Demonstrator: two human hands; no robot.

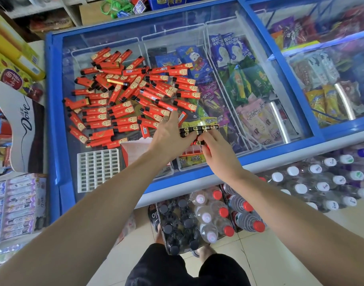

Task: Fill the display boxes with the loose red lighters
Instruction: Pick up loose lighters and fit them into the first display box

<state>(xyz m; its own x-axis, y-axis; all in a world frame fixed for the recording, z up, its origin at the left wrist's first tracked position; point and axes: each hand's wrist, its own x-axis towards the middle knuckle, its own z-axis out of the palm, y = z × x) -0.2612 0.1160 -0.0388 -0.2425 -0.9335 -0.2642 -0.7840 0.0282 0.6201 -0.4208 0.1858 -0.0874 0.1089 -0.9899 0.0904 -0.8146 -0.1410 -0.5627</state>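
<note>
Both forearms reach in from the bottom edge toward the glass lid of a freezer [59, 112]. Between the hands sits the display box [194, 150], red, with a grid of slots; its far rows already hold lighters standing on end, their black-and-gold tops [199, 130] showing, while the near slots look empty. The right hand [217, 150] pinches one lighter between thumb and fingertips and is setting it into a slot just below the filled rows. The left hand [170, 135] lies across the box's left side, fingers spread toward the filled rows; it seems to steady the box or the standing lighters, and whether it holds a lighter I cannot tell.

Just left of the box, partly under the left wrist, is what looks like a second red box [133, 150], and beside that a white slotted tray [98, 167], empty. Beyond them the loose red lighters [131, 93] lie in a wide, overlapping heap on the glass, reaching almost to the left hand's fingertips.

Judged from this, the filling is at an early stage: one box partly loaded, most lighters untouched. Next move: seat this lighter upright, top up, then fetch another from the heap's near edge.
</note>
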